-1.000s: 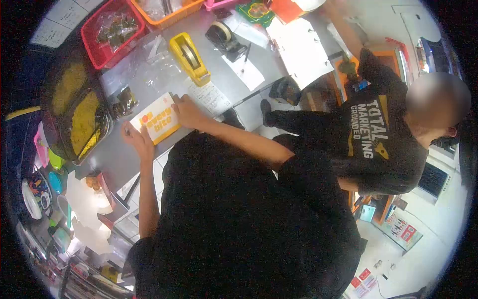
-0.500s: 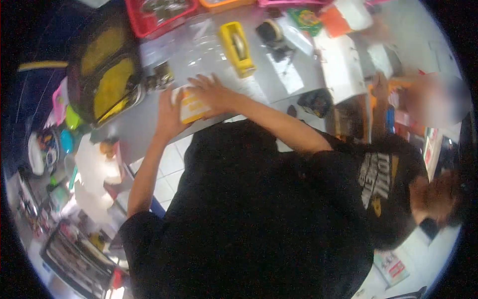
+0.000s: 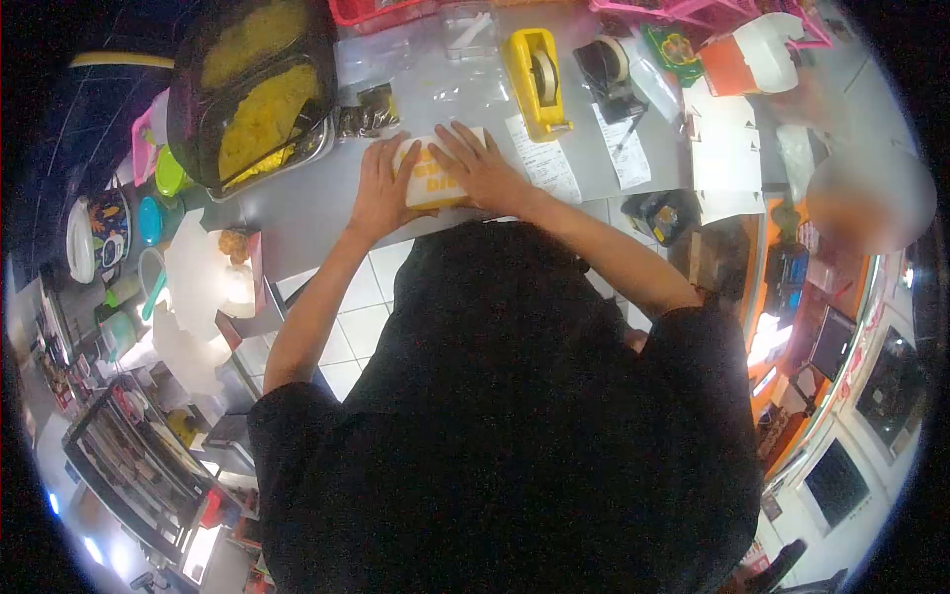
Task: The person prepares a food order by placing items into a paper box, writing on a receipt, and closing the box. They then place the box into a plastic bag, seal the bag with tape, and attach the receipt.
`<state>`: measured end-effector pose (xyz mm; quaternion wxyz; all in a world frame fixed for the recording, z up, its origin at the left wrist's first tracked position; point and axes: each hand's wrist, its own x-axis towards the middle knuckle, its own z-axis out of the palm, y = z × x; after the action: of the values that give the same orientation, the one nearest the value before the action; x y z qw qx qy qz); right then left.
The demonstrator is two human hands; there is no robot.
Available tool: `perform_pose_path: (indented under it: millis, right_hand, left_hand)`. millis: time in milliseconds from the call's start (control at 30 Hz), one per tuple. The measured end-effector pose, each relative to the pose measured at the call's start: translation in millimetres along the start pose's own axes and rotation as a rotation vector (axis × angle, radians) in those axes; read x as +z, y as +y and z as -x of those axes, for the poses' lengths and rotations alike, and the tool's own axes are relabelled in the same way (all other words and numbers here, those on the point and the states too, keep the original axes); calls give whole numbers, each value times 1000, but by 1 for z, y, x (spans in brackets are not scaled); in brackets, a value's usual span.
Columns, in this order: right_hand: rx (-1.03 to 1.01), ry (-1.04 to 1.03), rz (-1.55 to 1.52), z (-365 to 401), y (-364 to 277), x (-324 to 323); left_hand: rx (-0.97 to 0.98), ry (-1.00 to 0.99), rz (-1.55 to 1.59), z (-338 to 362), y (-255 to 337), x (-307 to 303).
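A small white and yellow food box point(image 3: 432, 180) with orange lettering lies at the near edge of the grey counter. My left hand point(image 3: 379, 194) grips its left side, with fingers at the far edge and thumb over the top. From the right, my right hand point(image 3: 479, 170) holds the box, its fingers reaching across the lid. Small dark packets point(image 3: 368, 112) lie just beyond my left hand. A yellow tape dispenser point(image 3: 539, 84) stands past my right hand, and a printed receipt point(image 3: 544, 158) is close to its fingers.
Left of the hands stands a black-framed container point(image 3: 252, 109) with yellow food. A black tape dispenser point(image 3: 609, 74), another receipt point(image 3: 625, 148) and an unfolded white carton point(image 3: 722, 148) lie to the right. At the back are red point(image 3: 381, 12) and pink baskets point(image 3: 683, 15).
The view has shifted, so the counter items appear farther right. My hands remain on the box, with the right hand's fingers now over its lid. The person in black at the right is mostly hidden now.
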<state>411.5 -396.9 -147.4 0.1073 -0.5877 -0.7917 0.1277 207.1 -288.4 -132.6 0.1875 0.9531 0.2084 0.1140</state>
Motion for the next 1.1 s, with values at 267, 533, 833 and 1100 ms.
perform_pose_path:
  millis: [267,533,833,1100]
  right_hand:
    - [-66,43,-44,6,5,-5]
    - [68,221,-45,13,5,-43]
    - [1247,301,-1339,46,89,-68]
    - [999,581,-1706,53,89,-51]
  left_hand:
    - [-2,-20,-62,2,9,-3]
    - [-232,150,-192,-5,50,29]
    - [-289,123,-234,-6,66,26]
    - [-294,103,-264,-9,67,25]
